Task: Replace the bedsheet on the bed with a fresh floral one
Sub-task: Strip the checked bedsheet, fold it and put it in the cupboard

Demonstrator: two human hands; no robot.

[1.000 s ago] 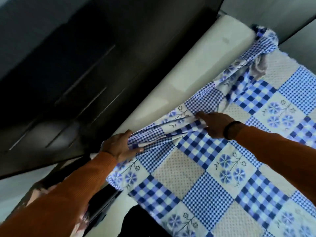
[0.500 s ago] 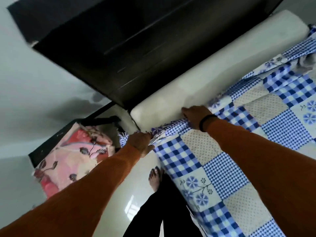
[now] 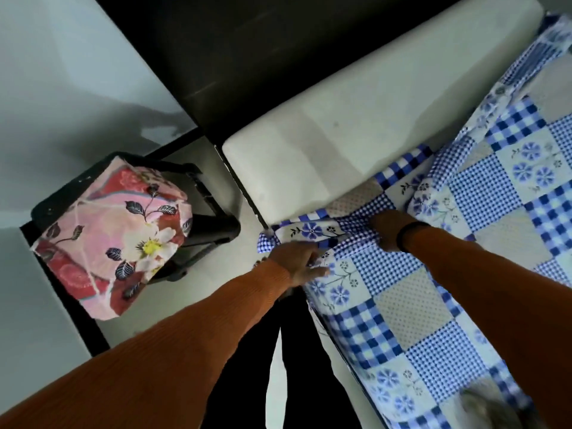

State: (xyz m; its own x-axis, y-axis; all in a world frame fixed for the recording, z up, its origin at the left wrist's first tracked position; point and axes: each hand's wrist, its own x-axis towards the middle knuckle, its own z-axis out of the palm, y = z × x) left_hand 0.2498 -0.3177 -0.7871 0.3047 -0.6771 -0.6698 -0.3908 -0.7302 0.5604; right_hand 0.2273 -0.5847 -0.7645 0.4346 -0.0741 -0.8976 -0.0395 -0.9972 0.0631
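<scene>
A blue-and-white checked patchwork bedsheet [image 3: 464, 243] with blue flowers covers the right part of the white mattress [image 3: 340, 144]. Its edge is bunched near the mattress's near-left corner. My left hand [image 3: 295, 261] is closed on the bunched edge at that corner. My right hand [image 3: 388, 230], with a black band at the wrist, grips the gathered cloth just to the right. A folded pink and red floral sheet [image 3: 114, 236] lies on a black stool at the left, apart from both hands.
A dark headboard or wardrobe panel [image 3: 263, 57] runs behind the mattress. The black stool [image 3: 210, 224] stands on the pale floor [image 3: 216, 289] between wall and bed. My dark trouser legs [image 3: 278, 366] are beside the bed's edge.
Both hands have slid along the sheet's edge toward the mattress's near-left corner, gathering the cloth. The view has swung left and down, bringing the stool with the floral sheet into sight.
</scene>
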